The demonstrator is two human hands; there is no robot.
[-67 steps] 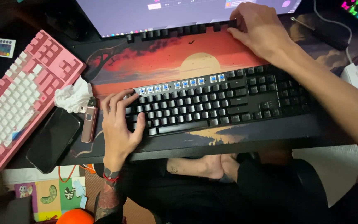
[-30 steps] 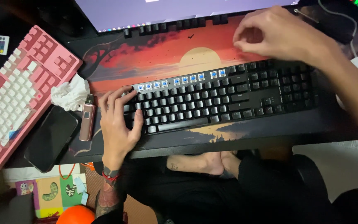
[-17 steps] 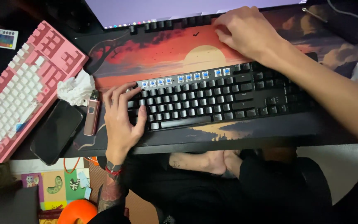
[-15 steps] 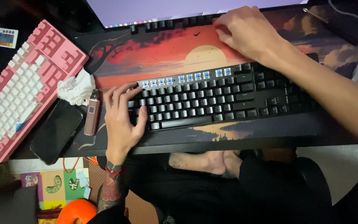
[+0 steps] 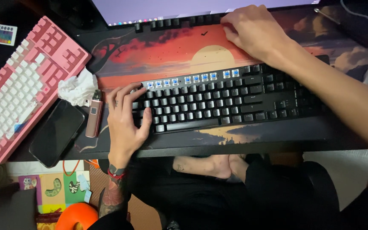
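Resting left hand (image 5: 126, 121), ridged black keyboard (image 5: 235, 100) — flat

black keyboard (image 5: 235, 100) | flat on desk mat | top-row caps off, blue switches

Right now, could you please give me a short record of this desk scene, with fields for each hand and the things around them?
left hand: resting on the left end of the black mechanical keyboard, whose top row shows bare blue switches
right hand: fingers on the row of loose black keycaps by the monitor's edge
surface: sunset-print desk mat
left of keyboard: slim pink device, crumpled white tissue, black phone, pink and white keyboard
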